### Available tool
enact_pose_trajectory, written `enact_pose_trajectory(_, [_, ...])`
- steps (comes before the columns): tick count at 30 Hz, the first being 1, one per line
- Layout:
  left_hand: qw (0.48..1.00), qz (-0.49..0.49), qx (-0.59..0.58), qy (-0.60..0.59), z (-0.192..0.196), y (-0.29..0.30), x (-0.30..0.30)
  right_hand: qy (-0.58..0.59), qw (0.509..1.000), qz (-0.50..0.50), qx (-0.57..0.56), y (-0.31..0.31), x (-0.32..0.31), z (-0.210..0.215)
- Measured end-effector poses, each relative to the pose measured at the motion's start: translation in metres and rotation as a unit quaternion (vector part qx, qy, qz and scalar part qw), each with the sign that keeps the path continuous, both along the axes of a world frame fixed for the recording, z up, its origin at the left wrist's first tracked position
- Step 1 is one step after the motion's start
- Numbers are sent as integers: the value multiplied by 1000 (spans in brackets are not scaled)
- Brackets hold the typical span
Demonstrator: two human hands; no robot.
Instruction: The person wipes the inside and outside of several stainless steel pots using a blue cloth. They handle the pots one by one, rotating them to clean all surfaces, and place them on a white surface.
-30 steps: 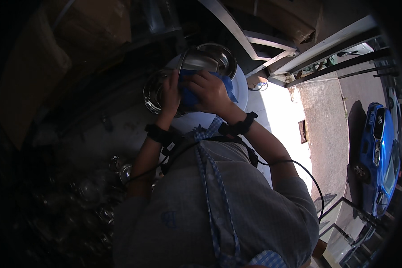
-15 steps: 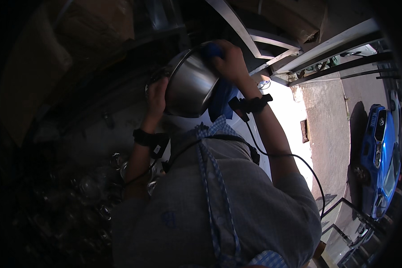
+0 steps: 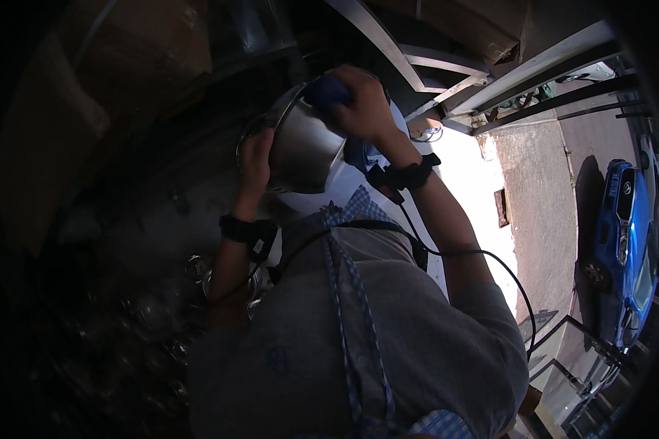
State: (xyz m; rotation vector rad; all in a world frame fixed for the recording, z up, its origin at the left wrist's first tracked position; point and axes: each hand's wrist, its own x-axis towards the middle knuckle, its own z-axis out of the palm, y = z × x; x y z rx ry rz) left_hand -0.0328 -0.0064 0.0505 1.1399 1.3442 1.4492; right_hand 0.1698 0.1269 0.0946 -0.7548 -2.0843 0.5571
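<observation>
A shiny steel pot or bowl is held tilted in front of my chest. My left hand is closed round its left edge, thumb toward me. On the upper right part of its wall, my right hand presses a bunched blue cloth. Another piece of blue fabric hangs below that hand, beside the pot; whether it is the same cloth I cannot tell. The fingers behind the pot are hidden.
Several shiny metal pieces lie in shadow at lower left. Cardboard boxes stand at upper left. A metal frame rises ahead, with a sunlit white surface at right. Outside, a blue car is parked.
My right hand has slid left across the pot's wall with the blue cloth. The hanging blue fabric has shifted and shows less. My left hand keeps its grip nearly in place.
</observation>
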Motion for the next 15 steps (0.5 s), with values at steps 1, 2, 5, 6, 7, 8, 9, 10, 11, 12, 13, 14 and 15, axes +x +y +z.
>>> enact_pose_trajectory(1, [999, -15, -18, -29, -1, -1, -9, 46, 997, 28, -58, 13, 7, -8])
enact_pose_trajectory(2, [998, 46, -39, -31, -18, -5, -21, 61, 993, 27, -102, 27, 11, -19])
enact_pose_trajectory(5, [981, 12, -45, -188, 25, -2, -10, 120, 973, 38, -192, 51, 22, -56])
enact_pose_trajectory(6, [971, 48, -66, -224, 31, -2, -6, 143, 965, 35, -217, 48, 21, -58])
enact_pose_trajectory(7, [958, 55, -75, -272, 30, 0, -8, 166, 956, 31, -241, 45, 20, -59])
enact_pose_trajectory(8, [942, 61, -83, -320, 30, 3, -11, 167, 957, 23, -237, 44, 18, -62])
enact_pose_trajectory(9, [923, 66, -93, -367, 29, 6, -12, 168, 957, 13, -235, 42, 16, -64])
enact_pose_trajectory(10, [920, 81, -90, -372, 27, 8, -12, 169, 958, 3, -233, 41, 16, -66])
enact_pose_trajectory(11, [917, 95, -87, -377, 24, 9, -12, 169, 956, -2, -241, 40, 17, -68])
enact_pose_trajectory(12, [914, 109, -84, -382, 21, 11, -13, 170, 953, -8, -249, 39, 17, -68])
enact_pose_trajectory(13, [913, 115, -83, -383, 20, 12, -12, 171, 951, -14, -257, 37, 17, -69])
enact_pose_trajectory(14, [912, 121, -82, -384, 19, 13, -11, 189, 950, -33, -244, 33, 15, -70])
enact_pose_trajectory(15, [910, 127, -80, -388, 17, 14, -11, 209, 948, -59, -233, 30, 12, -72])
